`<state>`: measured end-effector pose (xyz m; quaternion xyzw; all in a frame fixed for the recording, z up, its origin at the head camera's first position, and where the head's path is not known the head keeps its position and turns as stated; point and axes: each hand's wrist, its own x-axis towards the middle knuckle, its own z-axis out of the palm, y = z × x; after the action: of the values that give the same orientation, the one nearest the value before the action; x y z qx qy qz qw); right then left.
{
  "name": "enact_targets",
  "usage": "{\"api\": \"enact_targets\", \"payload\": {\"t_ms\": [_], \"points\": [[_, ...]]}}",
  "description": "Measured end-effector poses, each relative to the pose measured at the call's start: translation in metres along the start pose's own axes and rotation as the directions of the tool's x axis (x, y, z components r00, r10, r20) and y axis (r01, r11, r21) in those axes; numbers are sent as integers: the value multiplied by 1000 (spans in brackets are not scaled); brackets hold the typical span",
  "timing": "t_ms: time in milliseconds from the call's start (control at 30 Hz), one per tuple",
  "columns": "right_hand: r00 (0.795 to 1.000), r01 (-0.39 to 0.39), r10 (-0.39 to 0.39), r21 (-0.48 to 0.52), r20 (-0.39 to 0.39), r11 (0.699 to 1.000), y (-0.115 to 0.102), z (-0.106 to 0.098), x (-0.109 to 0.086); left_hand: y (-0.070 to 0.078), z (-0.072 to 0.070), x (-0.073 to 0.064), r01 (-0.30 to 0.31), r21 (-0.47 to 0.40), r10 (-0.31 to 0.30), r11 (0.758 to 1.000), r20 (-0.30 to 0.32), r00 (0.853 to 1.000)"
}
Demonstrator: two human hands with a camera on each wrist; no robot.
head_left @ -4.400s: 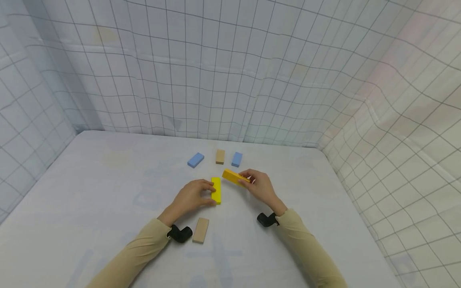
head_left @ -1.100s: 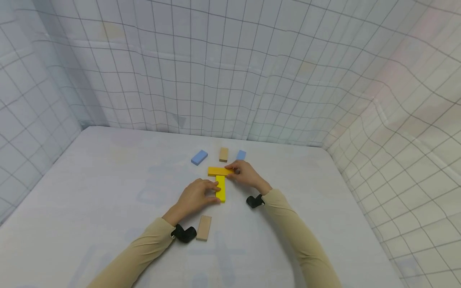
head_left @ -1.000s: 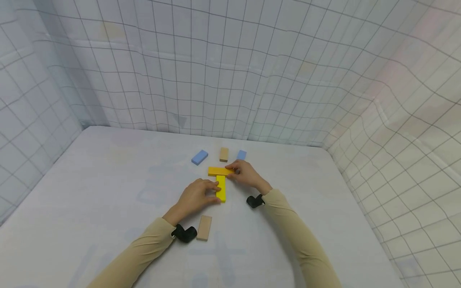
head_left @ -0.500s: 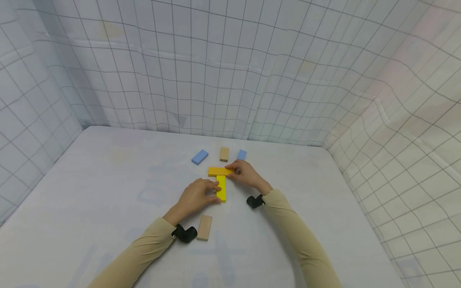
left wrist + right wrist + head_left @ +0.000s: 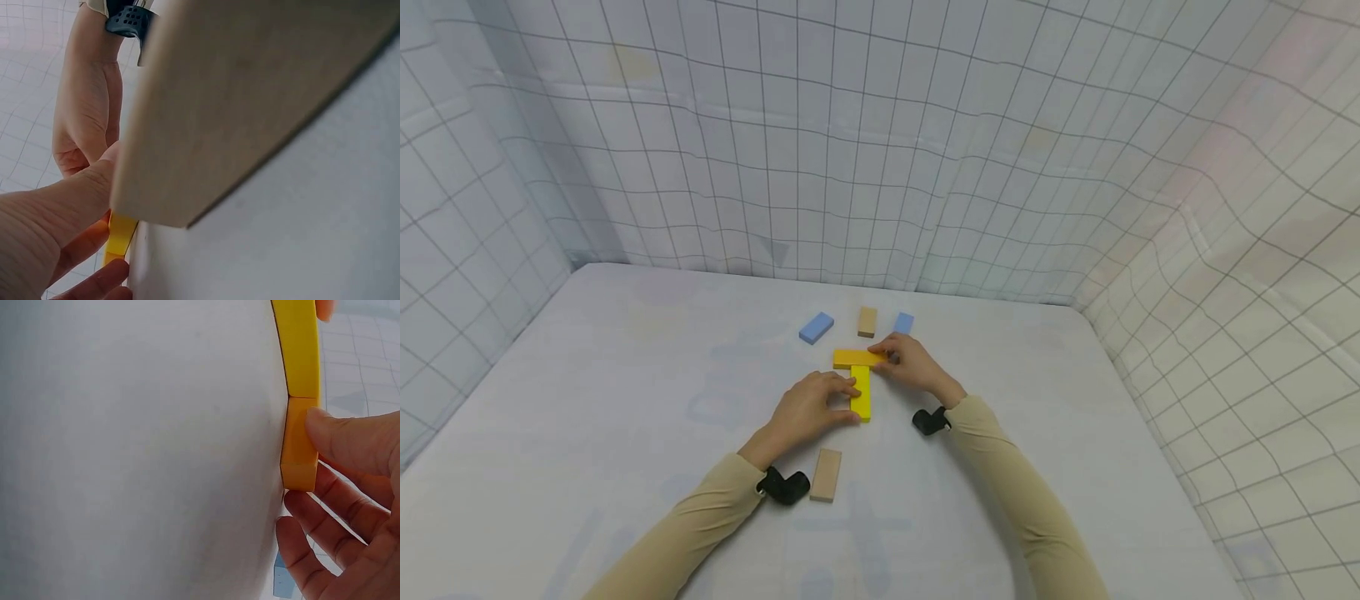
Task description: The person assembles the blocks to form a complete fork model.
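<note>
Two blocks lie flat on the table in a T shape. The yellow block (image 5: 861, 400) points away from me, and the orange block (image 5: 850, 358) lies crosswise against its far end. My left hand (image 5: 807, 415) holds the yellow block, thumb at its near end and fingers along its left side and top. With thumb and fingers, my right hand (image 5: 913, 364) pinches the right end of the orange block. The right wrist view shows the thumb (image 5: 340, 440) on the orange block (image 5: 300, 440), which touches the yellow block (image 5: 299, 350).
Beyond the hands lie a blue block (image 5: 816, 327), a wooden block (image 5: 867, 322) and another blue block (image 5: 903, 322), partly behind the right hand. Another wooden block (image 5: 826, 475) lies close to the left wrist. Gridded curtains (image 5: 865, 150) stand around the white-covered table (image 5: 662, 375).
Since the earliest frame, my right hand has lowered the raised, slanted orange block and laid it across the yellow block's far end. Over the last second both hands have stayed almost still.
</note>
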<state>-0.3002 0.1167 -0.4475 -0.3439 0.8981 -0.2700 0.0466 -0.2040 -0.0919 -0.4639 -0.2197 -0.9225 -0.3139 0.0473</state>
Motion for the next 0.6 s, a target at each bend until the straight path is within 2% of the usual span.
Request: {"api": "enact_targets", "payload": {"t_ms": [167, 400, 600], "points": [[1000, -6, 6, -7, -5, 1000, -2, 0, -1, -1, -1, 1, 9, 18, -9, 1000, 23, 1000], [1000, -18, 17, -20, -8, 1000, -2, 1, 0, -1, -2, 3, -21, 23, 20, 1000, 42, 999], [1000, -9, 9, -21, -16, 1000, -3, 2, -2, -1, -2, 3, -14, 24, 13, 1000, 49, 999]]}}
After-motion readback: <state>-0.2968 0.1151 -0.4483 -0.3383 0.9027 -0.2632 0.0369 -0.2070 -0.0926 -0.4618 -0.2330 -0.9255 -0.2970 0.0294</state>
